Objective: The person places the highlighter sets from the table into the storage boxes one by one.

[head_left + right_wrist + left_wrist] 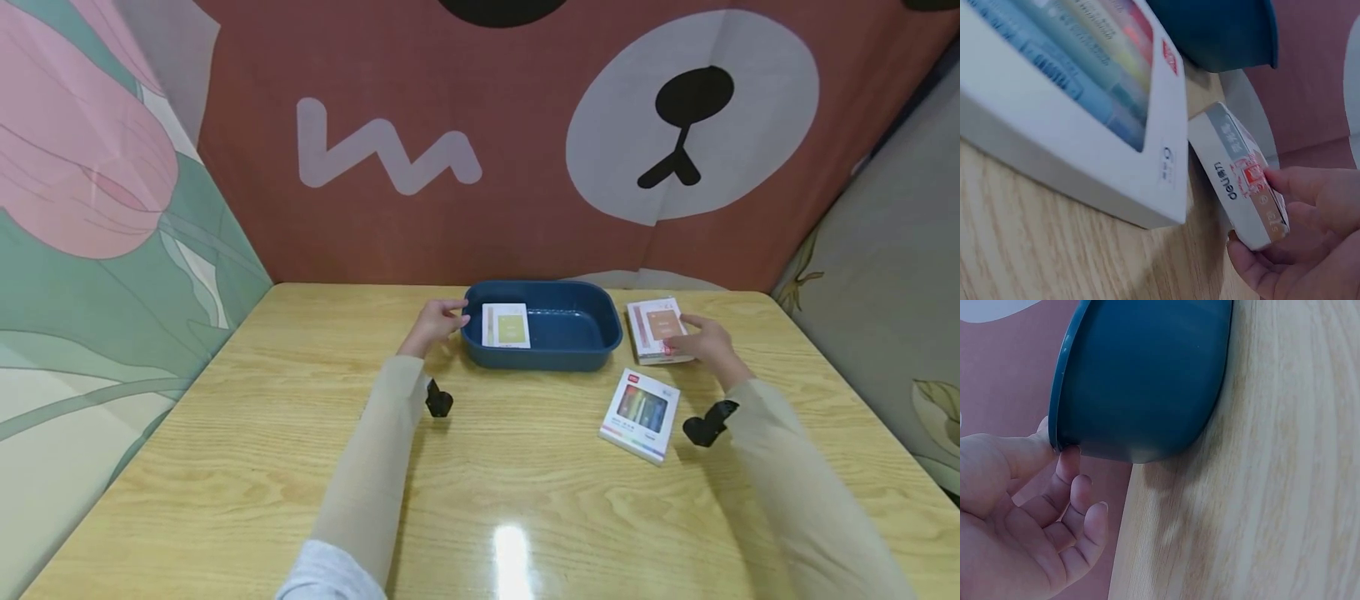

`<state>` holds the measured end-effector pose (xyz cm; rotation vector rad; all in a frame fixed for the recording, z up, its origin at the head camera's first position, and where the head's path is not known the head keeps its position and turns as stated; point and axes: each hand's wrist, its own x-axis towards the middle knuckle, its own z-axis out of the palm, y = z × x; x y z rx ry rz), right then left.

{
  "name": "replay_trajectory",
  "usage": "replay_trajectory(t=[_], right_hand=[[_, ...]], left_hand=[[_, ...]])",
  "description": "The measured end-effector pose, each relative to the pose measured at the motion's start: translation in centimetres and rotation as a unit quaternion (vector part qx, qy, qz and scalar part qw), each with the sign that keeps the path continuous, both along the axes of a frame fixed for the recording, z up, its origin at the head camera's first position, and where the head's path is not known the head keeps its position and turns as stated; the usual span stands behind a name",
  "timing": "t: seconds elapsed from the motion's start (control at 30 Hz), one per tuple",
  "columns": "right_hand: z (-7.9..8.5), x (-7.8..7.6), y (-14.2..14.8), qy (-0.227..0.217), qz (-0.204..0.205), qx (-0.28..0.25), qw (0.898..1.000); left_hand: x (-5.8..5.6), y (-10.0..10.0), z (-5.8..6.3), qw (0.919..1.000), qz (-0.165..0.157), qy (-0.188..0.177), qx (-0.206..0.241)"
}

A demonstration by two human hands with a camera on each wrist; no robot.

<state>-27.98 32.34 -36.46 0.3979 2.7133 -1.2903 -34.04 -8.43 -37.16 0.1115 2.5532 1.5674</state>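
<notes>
At the left end of a dark blue plastic bin [547,360], my left hand [435,323] pinches the rim between thumb and forefinger; its other fingers curl loosely in the left wrist view. Inside the bin, at the left, lies a white box with a yellow-green label [506,327]. My right hand [707,343] grips a small white box with an orange label [651,327] by its right side. The right wrist view shows this deli-branded box [1235,181] tilted, with fingers on two opposite faces. Its underside is hidden.
A white pack of coloured pens [641,415] with a clear window lies in front of the gripped box. The wooden table [465,492] meets a printed bear curtain [420,225] behind the bin. A black wrist camera [705,423] hangs near the pen pack.
</notes>
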Motion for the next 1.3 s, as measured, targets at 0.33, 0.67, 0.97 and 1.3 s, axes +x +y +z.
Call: replay_trajectory(t=[0.33,0.67,0.97,1.3], right_hand=[[-0.2,0.2,1.3,0.005,0.000,-0.163,0.987],[-0.4,0.3,1.6,-0.019,0.003,-0.228,0.973],[-0.1,0.7,1.6,-0.006,-0.009,-0.229,0.973],[1.3,1.2,1.4,0.030,0.000,-0.311,0.950]], left_hand=[[1.2,0.3,1.0,0.9999,0.003,-0.012,0.007],[1.2,0.2,0.9,0.9998,0.006,-0.019,0.002],[1.1,0.2,1.0,1.0000,0.004,-0.008,-0.001],[1.1,0.2,1.1,1.0000,0.003,-0.008,0.004]])
